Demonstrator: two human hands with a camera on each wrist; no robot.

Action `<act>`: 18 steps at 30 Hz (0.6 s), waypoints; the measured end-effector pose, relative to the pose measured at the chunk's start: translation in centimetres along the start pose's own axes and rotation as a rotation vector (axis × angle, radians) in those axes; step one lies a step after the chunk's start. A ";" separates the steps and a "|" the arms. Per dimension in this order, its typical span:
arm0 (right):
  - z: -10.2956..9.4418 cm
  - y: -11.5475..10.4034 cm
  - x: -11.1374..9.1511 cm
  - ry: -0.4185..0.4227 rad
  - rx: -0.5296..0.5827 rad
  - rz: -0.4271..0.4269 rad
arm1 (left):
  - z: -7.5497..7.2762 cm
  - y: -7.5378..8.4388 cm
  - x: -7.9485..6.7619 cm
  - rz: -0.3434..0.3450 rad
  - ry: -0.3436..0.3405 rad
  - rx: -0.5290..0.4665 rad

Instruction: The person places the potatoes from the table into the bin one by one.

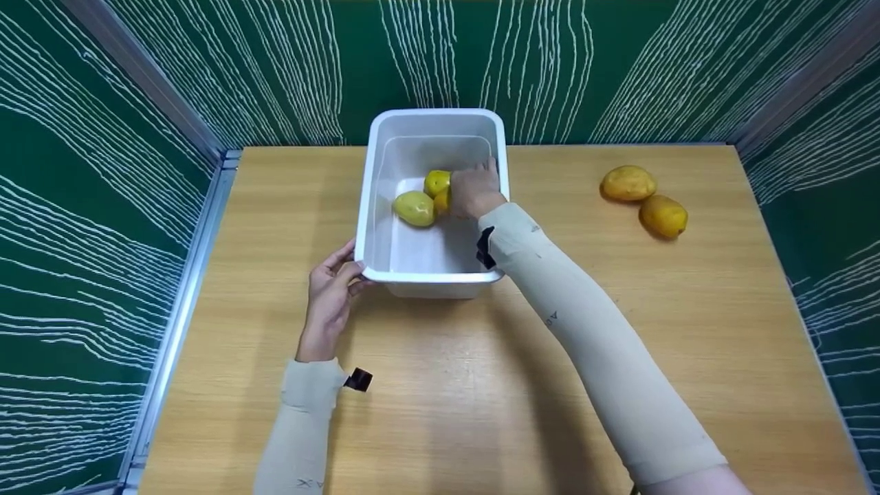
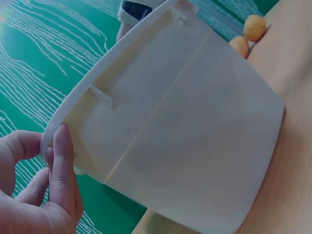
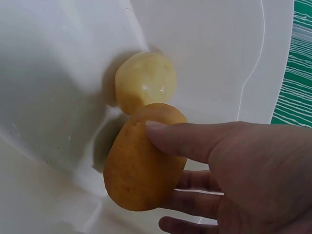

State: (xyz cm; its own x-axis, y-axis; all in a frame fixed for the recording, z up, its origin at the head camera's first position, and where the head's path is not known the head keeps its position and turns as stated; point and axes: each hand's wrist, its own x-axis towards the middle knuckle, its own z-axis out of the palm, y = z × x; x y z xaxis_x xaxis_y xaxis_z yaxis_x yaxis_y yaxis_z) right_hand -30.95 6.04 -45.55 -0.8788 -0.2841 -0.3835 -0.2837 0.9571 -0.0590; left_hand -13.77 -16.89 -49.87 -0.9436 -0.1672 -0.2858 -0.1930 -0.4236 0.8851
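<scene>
The right hand [image 1: 474, 191] is inside the white bin [image 1: 430, 278], clamped on an orange-yellow mango [image 3: 141, 168], thumb laid on one side and the fingers behind. The left hand [image 1: 330, 292] pinches the bin's near left corner, rim between thumb and fingers. From my remote post I find a green-yellow mango [image 1: 414, 209] and a yellow fruit [image 1: 436, 182] in the bin, close to the held one; whether that one bears on the bin floor, I cannot tell.

Hazards, in my judgement:

First, slip. The held fruit is rounded and looks smooth, so a slack thumb could let it roll out.

Second, impact. Let go abruptly, it could knock its neighbours and bruise them.

Third, snagging. The right sleeve [image 1: 584, 309] crosses the bin's right side, and the black fitting [image 1: 486, 247] at that wrist could catch the rim and drag the bin.

Fourth, pivot. The left hand holds one corner only, so a sideways push could swing the bin around it.

Fifth, rolling. The far loose mango [image 1: 629, 183] and near loose mango [image 1: 663, 216] lie together on the table [image 1: 440, 385], right of the bin; a jolt could shift them
</scene>
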 end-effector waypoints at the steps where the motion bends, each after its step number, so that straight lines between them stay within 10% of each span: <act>1: 0.0 0.0 0.0 0.003 -0.007 0.001 | 0.0 0.0 0.0 -0.001 0.000 0.005; 18: -1.6 -0.7 -1.9 0.114 0.092 -0.024 | -0.1 -0.1 -0.2 0.027 -0.014 0.013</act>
State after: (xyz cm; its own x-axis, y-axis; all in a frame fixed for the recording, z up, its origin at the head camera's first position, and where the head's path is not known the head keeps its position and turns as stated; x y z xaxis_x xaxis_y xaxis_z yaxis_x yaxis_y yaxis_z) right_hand -29.70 5.79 -43.29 -0.9116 -0.3065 -0.2740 -0.2734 0.9497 -0.1527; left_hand -13.56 -16.92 -49.91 -0.9521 -0.1664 -0.2566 -0.1706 -0.4073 0.8972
